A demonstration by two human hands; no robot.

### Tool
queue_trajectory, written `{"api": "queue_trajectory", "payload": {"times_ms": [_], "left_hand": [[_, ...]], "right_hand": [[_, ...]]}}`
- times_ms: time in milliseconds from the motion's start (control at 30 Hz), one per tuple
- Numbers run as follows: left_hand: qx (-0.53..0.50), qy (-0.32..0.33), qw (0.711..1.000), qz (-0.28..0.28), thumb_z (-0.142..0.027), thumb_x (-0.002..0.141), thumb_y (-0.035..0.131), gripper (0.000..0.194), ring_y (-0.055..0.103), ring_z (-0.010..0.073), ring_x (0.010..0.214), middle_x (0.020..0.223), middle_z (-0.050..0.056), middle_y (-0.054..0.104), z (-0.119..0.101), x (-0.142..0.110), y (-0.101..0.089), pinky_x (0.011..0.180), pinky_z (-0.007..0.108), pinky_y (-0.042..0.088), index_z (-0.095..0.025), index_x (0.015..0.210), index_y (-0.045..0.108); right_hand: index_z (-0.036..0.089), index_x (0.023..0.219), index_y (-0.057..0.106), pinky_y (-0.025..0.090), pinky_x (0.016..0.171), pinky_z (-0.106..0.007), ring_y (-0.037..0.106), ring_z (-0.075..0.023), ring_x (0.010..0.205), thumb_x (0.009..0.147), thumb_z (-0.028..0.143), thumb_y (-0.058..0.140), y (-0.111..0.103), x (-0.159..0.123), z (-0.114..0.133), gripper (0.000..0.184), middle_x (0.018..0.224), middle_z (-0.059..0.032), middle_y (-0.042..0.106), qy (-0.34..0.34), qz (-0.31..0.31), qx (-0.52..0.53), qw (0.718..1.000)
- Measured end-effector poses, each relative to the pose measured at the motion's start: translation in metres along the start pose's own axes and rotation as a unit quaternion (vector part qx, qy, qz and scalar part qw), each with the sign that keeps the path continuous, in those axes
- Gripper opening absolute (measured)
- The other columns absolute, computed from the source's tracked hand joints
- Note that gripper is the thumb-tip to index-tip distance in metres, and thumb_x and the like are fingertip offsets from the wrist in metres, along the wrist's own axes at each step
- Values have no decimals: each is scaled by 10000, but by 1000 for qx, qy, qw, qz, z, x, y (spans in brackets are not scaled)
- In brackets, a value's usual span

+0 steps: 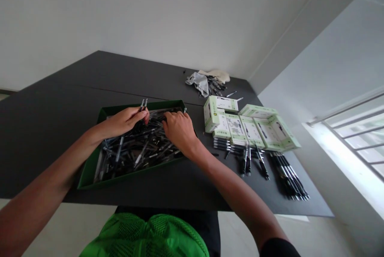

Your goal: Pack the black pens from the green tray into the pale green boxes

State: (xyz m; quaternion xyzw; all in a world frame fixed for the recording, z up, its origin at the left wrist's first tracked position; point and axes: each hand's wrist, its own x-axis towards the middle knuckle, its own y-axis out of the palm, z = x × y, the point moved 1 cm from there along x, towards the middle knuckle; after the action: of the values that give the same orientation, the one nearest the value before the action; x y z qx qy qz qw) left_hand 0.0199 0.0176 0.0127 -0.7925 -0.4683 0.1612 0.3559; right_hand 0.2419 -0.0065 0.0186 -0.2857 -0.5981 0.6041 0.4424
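Observation:
A green box point(90, 167) full of loose black-and-clear pens point(144, 145) stands on the dark table in front of me. Over its left part, my left hand point(127, 119) is closed around a couple of pens point(144, 104), whose tips point up and away from me. My right hand point(179, 129) reaches down into the pens at the box's right side, palm down with curled fingers. A pen tip point(185, 110) shows just beyond its knuckles. The fingertips are mostly hidden, so what they grip is unclear.
Right of the box stand light green-and-white pen cartons point(237, 129), some opened. Nearer me lie rows of pens point(289, 177) and several single pens point(248, 159). A grey cloth point(199, 82), a cream cloth point(219, 75) and more pens point(216, 86) lie at the back by the wall.

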Motion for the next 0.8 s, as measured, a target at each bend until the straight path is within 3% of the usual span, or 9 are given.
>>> {"api": "queue_trajectory", "payload": {"times_ms": [133,267,367,433,567,700,800], "left_hand": [[-6,0,1000,10,-408,1117,326,424,593,180,916,941,53,637,0,-1,0,914,300,430,-143,951,612],[-43,32,998,30,-407,1132,313,404,599,180,934,967,60,647,0,-3,2,934,300,437,-156,978,590],[-56,46,996,60,-372,1136,321,368,597,167,944,992,58,658,-3,-5,4,940,286,437,-161,999,589],[-56,51,994,76,-364,1136,331,356,597,162,954,1014,61,667,-5,-6,4,942,278,439,-160,1013,595],[-64,52,994,78,-385,1128,348,346,606,163,960,1020,64,676,-9,-9,4,939,278,456,-163,1031,595],[-89,50,993,57,-413,1117,371,350,601,176,956,996,59,665,-14,-12,3,951,299,468,-167,1007,595],[-97,50,993,47,-443,1117,381,378,599,189,976,988,59,658,-17,-13,2,971,315,470,-165,996,607]], "right_hand": [[217,1031,730,410,716,-307,711,-200,858,1091,306,465,-35,-40,-24,286,1016,-52,798,63,-84,41,994],[218,849,709,347,654,-305,622,-185,650,1056,400,482,-61,-121,-85,357,741,-41,729,267,-164,31,949],[222,940,737,388,708,-339,672,-254,790,1021,426,492,-53,-181,-131,329,881,-92,774,422,-156,-12,893],[216,1061,744,436,761,-370,698,-300,925,1021,459,468,-38,-206,-150,370,1028,-122,783,479,-109,-11,871],[204,1262,701,507,900,-443,689,-361,1150,1010,589,459,-8,-219,-156,520,1232,-151,748,523,8,12,852],[195,1373,612,534,972,-506,672,-395,1221,987,646,478,3,-211,-146,609,1343,-166,694,538,21,-5,843],[162,1374,592,539,995,-515,670,-402,1241,999,558,485,6,-207,-144,556,1375,-201,680,541,38,-8,840]]}}
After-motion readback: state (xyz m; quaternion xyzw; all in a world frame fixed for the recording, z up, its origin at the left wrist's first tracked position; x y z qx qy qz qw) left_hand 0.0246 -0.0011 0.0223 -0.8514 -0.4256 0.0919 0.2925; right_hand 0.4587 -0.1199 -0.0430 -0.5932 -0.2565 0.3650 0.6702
